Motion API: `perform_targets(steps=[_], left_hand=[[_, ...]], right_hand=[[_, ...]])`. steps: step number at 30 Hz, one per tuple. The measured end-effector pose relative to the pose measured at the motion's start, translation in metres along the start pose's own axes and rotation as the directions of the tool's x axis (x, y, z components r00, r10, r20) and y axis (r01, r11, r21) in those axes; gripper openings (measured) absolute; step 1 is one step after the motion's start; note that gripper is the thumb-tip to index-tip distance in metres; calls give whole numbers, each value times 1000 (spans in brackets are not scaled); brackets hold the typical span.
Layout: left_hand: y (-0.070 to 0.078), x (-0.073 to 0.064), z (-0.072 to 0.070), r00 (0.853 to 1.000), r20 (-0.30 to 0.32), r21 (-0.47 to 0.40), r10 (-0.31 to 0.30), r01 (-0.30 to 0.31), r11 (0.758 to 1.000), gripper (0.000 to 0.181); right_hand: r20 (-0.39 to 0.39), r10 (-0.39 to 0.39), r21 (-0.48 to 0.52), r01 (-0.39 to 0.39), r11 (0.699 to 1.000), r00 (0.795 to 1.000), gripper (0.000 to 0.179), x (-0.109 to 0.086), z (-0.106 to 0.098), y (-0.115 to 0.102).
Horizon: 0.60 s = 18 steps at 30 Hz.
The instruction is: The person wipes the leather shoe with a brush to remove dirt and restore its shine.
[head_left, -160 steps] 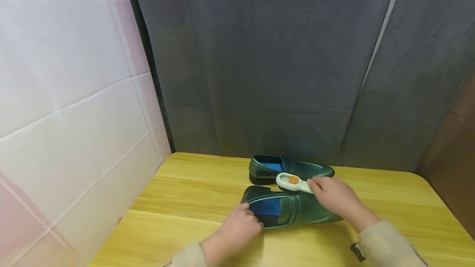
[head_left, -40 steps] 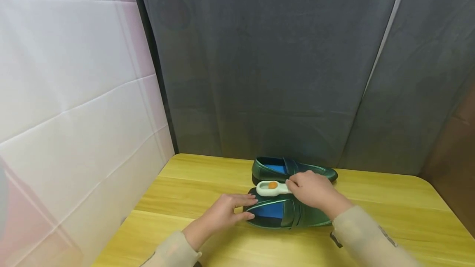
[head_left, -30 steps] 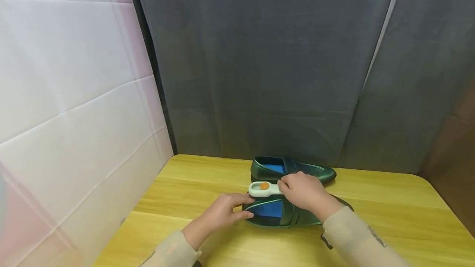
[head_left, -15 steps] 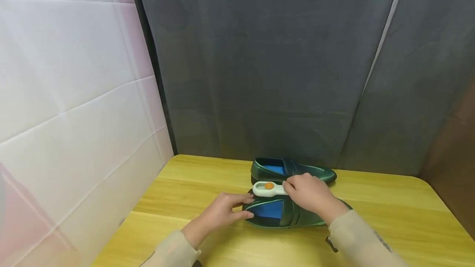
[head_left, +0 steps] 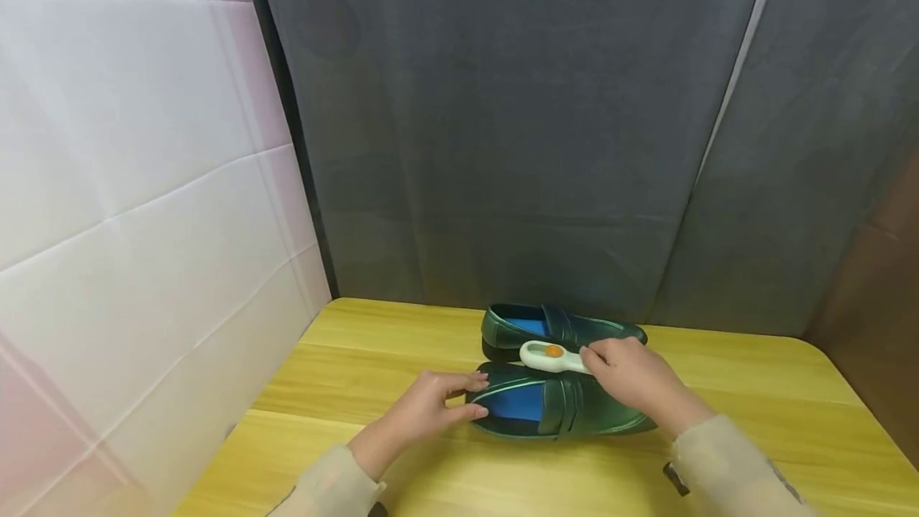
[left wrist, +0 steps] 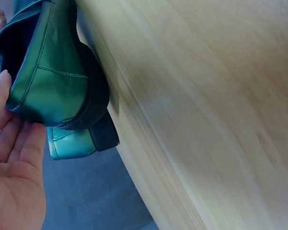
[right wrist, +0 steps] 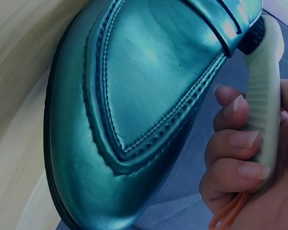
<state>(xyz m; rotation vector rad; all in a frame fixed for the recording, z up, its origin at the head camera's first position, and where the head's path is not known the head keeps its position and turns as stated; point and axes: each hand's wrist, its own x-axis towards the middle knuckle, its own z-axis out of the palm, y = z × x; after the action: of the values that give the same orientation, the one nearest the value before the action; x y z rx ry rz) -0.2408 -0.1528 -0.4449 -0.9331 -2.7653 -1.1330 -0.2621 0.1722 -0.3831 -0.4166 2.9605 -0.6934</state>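
Note:
Two shiny green loafers with blue insoles lie side by side, toes to the right. My left hand (head_left: 416,415) holds the near loafer (head_left: 603,407) at its heel (left wrist: 55,98), thumb on one side and fingers on the other. My right hand (head_left: 635,377) grips a pale shoe brush (head_left: 534,355) with an orange button, its fingers curled round the handle (right wrist: 263,103). In the right wrist view its dark bristles (right wrist: 253,39) meet the loafer's side by the strap, and an orange cord (right wrist: 225,211) hangs from the handle end. The far loafer (head_left: 603,329) stands behind the brush.
The shoes are on a yellow wood-grain table (head_left: 373,373). A dark grey curtain (head_left: 502,142) rises behind the table's back edge. White panelled cloth (head_left: 158,142) stands at the left, and a brown surface (head_left: 879,301) at the right.
The brush has moved right along the near loafer's far side, after an earlier shift left. Since the oldest frame, my left hand has shifted from the loafer's near side to its heel.

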Motion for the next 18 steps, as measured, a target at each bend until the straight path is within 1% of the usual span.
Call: perform_targets(steps=[5, 8, 14, 18], left_hand=[[2, 1, 1, 1000, 2, 0, -2, 2, 1000, 42], [2, 0, 0, 1000, 1, 2, -11, 11, 1000, 42], [3, 1, -1, 1000, -1, -4, -29, 29, 1000, 42], [3, 2, 0, 999, 4, -20, -31, 32, 999, 41]], right_hand=[[0, -8, -2, 8, 1000, 1000, 43, -4, -7, 7], [0, 4, -3, -4, 1000, 1000, 44, -7, -10, 14], [8, 51, 4, -51, 999, 999, 46, -18, -14, 38], [-7, 56, -30, -56, 998, 998, 48, -28, -19, 56]])
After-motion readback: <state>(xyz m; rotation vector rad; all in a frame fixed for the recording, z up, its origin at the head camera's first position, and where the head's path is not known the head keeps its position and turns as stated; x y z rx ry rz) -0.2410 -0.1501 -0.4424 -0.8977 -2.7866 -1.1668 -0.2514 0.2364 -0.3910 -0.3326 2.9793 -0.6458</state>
